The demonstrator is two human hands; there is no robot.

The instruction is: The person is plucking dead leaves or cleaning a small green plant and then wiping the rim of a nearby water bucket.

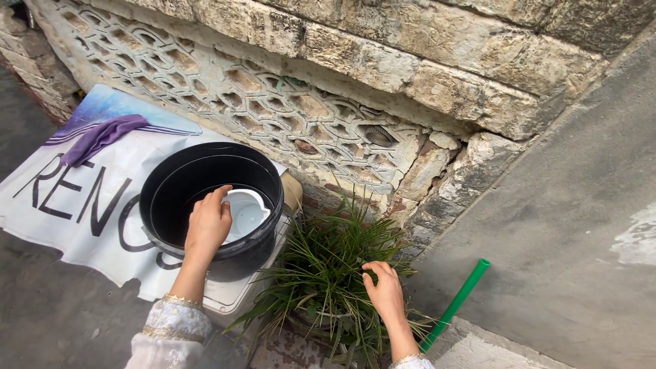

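My left hand [208,225] reaches into a black bucket [164,179] and grips a white plastic cup [249,210] that lies inside it. The bucket stands on a white box [239,295] beside a carved stone wall. My right hand [384,292] rests with fingers spread on the long green blades of a grassy plant [321,273] in a pot just right of the bucket. Both wrists wear white sleeves with gold-trimmed cuffs.
A white banner [61,205] with large dark letters lies on the ground at left, with a purple cloth [102,137] on it. A green pipe [456,303] leans at the right of the plant. The cracked stone wall [307,123] runs behind everything.
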